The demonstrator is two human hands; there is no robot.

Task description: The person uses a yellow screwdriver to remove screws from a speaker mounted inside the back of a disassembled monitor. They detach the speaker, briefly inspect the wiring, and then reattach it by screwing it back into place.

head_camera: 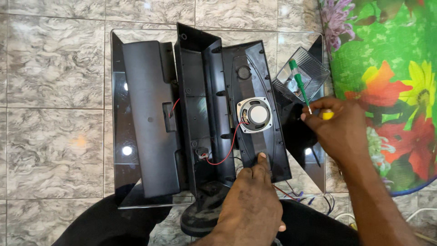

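The speaker panel (pixel 255 109), a long black plastic front piece lying inside-up, sits at the centre of the glass surface (pixel 119 150), with the open speaker housing (pixel 200 114) at its 9 o'clock and a flat back cover (pixel 152 118) farther that way. I see a round driver (pixel 254 115) mounted mid-panel and a red wire (pixel 230 148) running from it toward 7 o'clock into the housing. My left hand (pixel 250 200) comes in from 6 o'clock, index finger pressed flat on the panel's lower end, not gripping anything. My right hand (pixel 339 130), at 3 o'clock, is closed around a green-handled screwdriver (pixel 299 84) that points toward 12 o'clock over a small clear plastic tray (pixel 304 73). I judge the panel light and stiff but brittle at its thin edges, and tethered by that wire, so I would take it by the long side rims, well away from the driver cone, and avoid dragging it across the slippery glass.
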